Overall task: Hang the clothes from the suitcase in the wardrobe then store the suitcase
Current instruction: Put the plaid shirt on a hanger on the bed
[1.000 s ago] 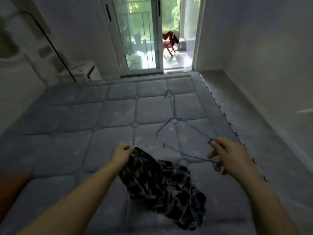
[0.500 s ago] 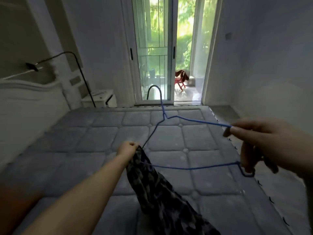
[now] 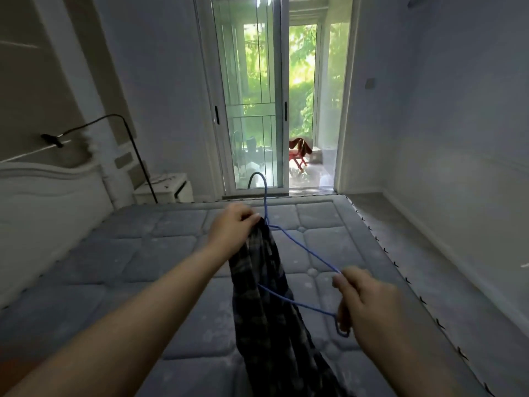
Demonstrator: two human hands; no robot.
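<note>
Bare mattress point(image 3: 120, 262) below; glass door point(image 3: 252, 110) beyond

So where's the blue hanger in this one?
In the head view, the blue wire hanger is held up above the mattress, centre-right: the right hand grips its right end, and the left hand holds the plaid garment at its neck.

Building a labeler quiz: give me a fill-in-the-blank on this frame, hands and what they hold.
1. The left hand grips the dark ____ garment by its top.
2. The right hand pinches one end of a ____ wire hanger.
3. Both are held above a bare grey quilted ____.
4. Past the open sliding door, a ____ chair stands on the balcony.

Missing words: plaid; blue; mattress; red
</note>
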